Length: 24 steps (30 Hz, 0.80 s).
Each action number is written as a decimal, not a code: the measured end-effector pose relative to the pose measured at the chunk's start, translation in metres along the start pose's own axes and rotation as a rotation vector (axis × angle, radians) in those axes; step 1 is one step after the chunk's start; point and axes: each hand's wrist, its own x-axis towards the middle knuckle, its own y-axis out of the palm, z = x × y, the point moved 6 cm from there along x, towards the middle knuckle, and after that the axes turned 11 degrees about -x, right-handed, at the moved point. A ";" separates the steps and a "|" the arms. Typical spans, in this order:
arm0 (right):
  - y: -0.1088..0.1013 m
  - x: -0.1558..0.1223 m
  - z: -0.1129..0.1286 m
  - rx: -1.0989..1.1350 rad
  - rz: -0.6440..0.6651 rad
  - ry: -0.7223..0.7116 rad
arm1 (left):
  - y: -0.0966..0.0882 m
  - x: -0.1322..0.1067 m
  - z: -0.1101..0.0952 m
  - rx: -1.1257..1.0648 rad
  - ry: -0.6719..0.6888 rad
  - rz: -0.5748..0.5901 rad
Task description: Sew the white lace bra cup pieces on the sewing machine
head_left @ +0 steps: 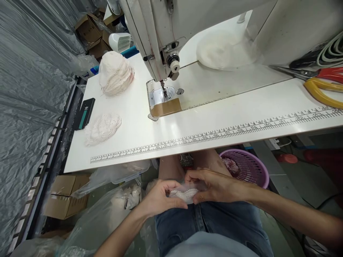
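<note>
A sheer white lace-edged piece (184, 194) is between the two hands, its long axis running crosswise from one to the other, so neither hand is nearer. The left hand (164, 198) pinches one end between thumb and fingers; the right hand (211, 185) grips the other. The sewing machine (193, 21) stands ahead of both hands, well apart; a perforated purple basket (249, 164) sits just beyond the right wrist.

Crinkled silvery sheeting (29, 71) is hanging along the left, cardboard boxes (60, 200) are sitting near it, and a white table (134, 123) is reflecting light above the grey-green floor (93, 204).
</note>
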 end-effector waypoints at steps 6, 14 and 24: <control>0.000 -0.006 -0.007 -0.040 0.039 -0.005 | -0.001 0.006 0.002 0.157 0.013 -0.050; 0.009 -0.001 -0.003 -0.014 0.069 -0.124 | -0.007 -0.009 0.003 0.186 -0.015 -0.010; 0.007 -0.002 0.003 -0.104 0.138 -0.157 | -0.005 0.002 0.004 0.089 -0.039 0.049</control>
